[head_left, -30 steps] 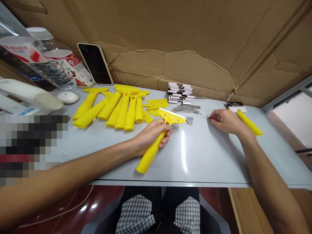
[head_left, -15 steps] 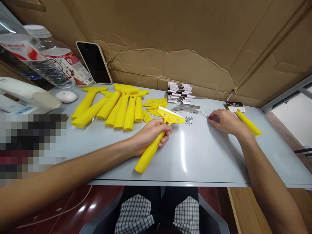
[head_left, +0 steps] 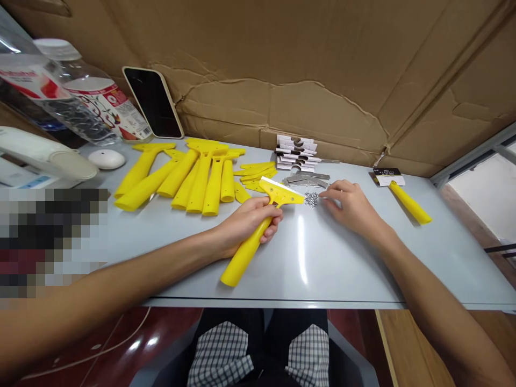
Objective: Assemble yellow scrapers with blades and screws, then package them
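Observation:
My left hand (head_left: 250, 220) is closed around the neck of a yellow scraper (head_left: 245, 252). A pale blade edge runs along the scraper's head, which has two screws in its yellow plate. Just right of that head lies a small pile of screws (head_left: 310, 200). My right hand (head_left: 352, 207) is at the right side of this pile, its thumb and forefinger a little apart and nothing visible between them. Behind the pile are loose metal blades (head_left: 307, 179) and a stack of white-and-black blade sleeves (head_left: 296, 153). The red-handled screwdriver is out of sight.
Several yellow scraper handles (head_left: 206, 180) lie to the left, beside loose yellow plates (head_left: 255, 173). A carded yellow scraper (head_left: 410, 201) rests at the right. A phone (head_left: 153, 102), bottles (head_left: 105, 107) and a white mouse (head_left: 107, 159) stand at the back left, before a cardboard wall (head_left: 322, 54).
My right hand has moved left from the red-handled screwdriver to the screw pile. The screwdriver no longer shows. My left hand and the scraper have stayed nearly still.

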The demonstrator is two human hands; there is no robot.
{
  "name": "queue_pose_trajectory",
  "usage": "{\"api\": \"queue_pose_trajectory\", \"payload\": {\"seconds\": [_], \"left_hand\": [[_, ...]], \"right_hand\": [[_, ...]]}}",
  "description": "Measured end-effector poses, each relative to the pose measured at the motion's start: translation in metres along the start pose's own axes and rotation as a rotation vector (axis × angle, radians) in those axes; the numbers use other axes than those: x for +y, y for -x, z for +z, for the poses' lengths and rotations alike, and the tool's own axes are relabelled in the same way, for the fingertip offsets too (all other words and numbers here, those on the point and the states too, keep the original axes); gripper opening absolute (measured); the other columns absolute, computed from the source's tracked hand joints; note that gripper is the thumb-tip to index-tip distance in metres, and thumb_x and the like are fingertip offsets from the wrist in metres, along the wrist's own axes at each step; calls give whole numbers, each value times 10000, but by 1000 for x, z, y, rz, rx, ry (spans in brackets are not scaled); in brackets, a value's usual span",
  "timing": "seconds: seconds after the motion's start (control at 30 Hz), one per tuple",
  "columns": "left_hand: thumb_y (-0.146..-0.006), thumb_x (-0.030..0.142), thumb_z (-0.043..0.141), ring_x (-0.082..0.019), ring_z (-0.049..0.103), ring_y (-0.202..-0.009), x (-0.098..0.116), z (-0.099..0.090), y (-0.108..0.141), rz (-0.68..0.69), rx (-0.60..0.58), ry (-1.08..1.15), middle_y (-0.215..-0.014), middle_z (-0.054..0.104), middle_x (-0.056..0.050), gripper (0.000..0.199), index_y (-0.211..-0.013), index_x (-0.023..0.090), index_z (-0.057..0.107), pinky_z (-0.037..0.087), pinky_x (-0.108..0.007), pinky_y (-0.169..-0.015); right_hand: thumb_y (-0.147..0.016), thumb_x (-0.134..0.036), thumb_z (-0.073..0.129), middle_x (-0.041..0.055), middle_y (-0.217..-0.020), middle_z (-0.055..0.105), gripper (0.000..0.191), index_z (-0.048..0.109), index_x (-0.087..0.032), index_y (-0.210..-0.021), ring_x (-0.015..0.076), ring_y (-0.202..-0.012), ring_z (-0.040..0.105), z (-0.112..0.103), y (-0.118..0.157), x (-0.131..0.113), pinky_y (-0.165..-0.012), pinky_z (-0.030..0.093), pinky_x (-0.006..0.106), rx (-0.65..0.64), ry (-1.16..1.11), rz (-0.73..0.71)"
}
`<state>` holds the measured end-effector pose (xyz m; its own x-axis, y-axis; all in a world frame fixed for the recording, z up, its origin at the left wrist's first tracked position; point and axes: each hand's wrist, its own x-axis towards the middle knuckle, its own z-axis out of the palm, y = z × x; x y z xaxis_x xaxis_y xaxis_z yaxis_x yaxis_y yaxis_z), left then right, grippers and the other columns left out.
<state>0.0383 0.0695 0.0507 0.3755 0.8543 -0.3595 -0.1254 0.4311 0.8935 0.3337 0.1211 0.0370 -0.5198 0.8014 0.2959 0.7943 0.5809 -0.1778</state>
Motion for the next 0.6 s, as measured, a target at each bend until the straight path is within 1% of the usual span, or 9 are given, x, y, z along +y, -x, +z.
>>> {"api": "queue_pose_trajectory", "payload": {"seconds": [0.17, 0.33, 0.4, 0.5, 0.6], "left_hand": [[-960, 225, 689, -85, 466, -452, 0, -1, 0, -5, -1, -8, -570, 549, 9, 253, -737, 201, 572, 358, -189, -419], [-968, 179, 669, -78, 479, -440, 1, 2, 0, -12, 18, 13, -590, 562, 15, 266, -724, 199, 564, 362, -190, -412], [-972, 164, 664, -75, 483, -438, 1, 3, 1, -13, 24, 16, -595, 567, 15, 273, -719, 197, 564, 360, -189, -409], [-979, 153, 659, -73, 486, -435, 1, 3, 1, -13, 23, 18, -598, 571, 17, 276, -720, 192, 571, 365, -188, -408], [-990, 156, 656, -72, 488, -436, 1, 3, 2, -10, 19, 16, -594, 569, 18, 280, -724, 191, 574, 375, -186, -412]], "right_hand": [[-1131, -202, 472, 151, -1160, 780, 422, 880, -239, -1234, 319, -1091, 712, 9, 1, -2, -912, 445, 483, -14, 34, -37], [-1102, -162, 448, 144, -1176, 783, 462, 888, -247, -1213, 327, -1109, 710, 5, 0, -2, -911, 451, 494, -81, 49, -23], [-1088, -174, 483, 139, -1185, 786, 413, 884, -231, -1165, 331, -1125, 712, 2, 0, -3, -927, 458, 505, -90, 28, -9], [-1066, -216, 568, 133, -1198, 791, 288, 856, -209, -1075, 345, -1159, 709, -3, -1, -5, -950, 466, 523, -103, -4, 18], [-1054, -205, 575, 127, -1168, 799, 244, 818, -203, -1080, 334, -1133, 711, -4, -3, -6, -938, 480, 512, -126, -16, 44]]}}
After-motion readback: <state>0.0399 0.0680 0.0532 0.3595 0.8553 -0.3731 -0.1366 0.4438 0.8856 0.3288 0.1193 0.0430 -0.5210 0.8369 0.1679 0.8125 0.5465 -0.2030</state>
